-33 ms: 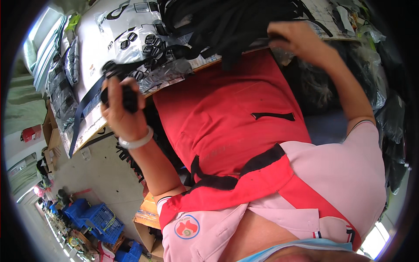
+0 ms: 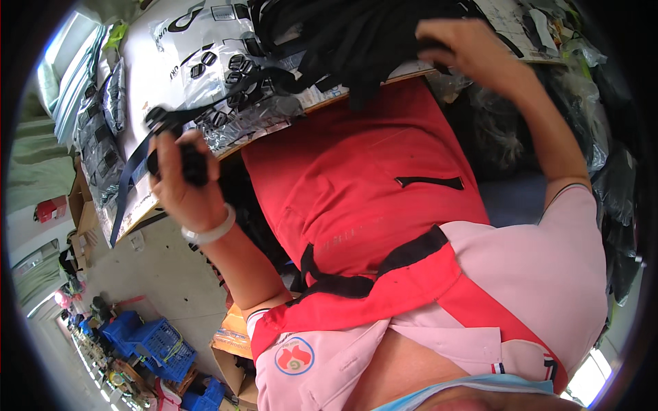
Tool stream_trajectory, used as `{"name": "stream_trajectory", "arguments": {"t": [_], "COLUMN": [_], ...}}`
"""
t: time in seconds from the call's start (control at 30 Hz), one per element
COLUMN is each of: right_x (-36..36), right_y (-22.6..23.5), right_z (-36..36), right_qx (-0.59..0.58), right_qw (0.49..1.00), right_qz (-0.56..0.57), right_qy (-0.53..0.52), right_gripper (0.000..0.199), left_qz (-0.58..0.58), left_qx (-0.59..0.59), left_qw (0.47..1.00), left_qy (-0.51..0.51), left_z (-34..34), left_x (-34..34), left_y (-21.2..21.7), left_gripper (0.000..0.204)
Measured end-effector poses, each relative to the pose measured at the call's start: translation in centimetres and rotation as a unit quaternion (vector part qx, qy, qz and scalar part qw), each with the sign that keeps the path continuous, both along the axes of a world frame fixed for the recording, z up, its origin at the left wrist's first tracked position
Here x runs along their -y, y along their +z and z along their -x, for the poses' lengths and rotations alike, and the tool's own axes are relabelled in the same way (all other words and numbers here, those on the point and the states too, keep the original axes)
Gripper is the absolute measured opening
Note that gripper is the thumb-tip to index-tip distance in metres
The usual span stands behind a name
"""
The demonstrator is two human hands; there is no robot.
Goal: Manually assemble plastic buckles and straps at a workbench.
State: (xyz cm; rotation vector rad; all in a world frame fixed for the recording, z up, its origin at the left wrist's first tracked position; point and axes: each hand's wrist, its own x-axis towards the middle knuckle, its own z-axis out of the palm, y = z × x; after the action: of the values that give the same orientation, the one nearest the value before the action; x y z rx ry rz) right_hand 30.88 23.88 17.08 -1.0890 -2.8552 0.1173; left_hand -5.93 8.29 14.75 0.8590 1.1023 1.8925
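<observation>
1. A small black buckle piece [image 2: 192, 164] sits clenched in the left hand [image 2: 185, 185], above the bench [image 2: 147, 75] edge.
2. A dark strap [image 2: 133, 171] trails from it.
3. The right hand [image 2: 466, 51] has its fingers grasping a black strap pile [image 2: 356, 38].
4. Bagged buckles [image 2: 226, 61] lie alongside.

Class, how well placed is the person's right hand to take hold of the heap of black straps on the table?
Probably yes: the right hand already rests at the heap of black straps at the table edge, with nothing between them. The left hand grips a separate black piece.
</observation>
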Motion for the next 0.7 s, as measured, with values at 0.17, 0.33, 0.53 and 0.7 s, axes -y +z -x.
{"name": "stream_trajectory", "arguments": {"t": [0.17,0.33,0.53,0.7], "right_x": [-4.6,-9.0,-3.2,4.1], "right_y": [2.5,-4.7,-4.8,-10.0], "right_z": [6.3,10.0,12.7,14.4], "right_qx": [-0.016,0.017,-0.103,-0.277], "right_qw": [0.97,0.983,0.972,0.903], "right_qz": [-0.166,-0.081,-0.149,0.262], "right_qy": [0.178,0.165,0.151,0.2], "right_gripper": [0.021,0.047,0.057,0.017], "left_qz": [-0.075,-0.112,0.071,0.127], "left_qx": [0.019,0.068,-0.064,-0.045], "left_qw": [0.995,0.991,0.995,0.99], "left_qy": [-0.063,-0.042,-0.023,-0.029], "left_z": [0.5,0.5,-1.7,-2.2], "left_x": [4.8,7.6,6.4,6.3], "left_y": [5.7,6.9,1.7,-1.4], "left_gripper": [0.042,0.051,0.025,0.021]}}
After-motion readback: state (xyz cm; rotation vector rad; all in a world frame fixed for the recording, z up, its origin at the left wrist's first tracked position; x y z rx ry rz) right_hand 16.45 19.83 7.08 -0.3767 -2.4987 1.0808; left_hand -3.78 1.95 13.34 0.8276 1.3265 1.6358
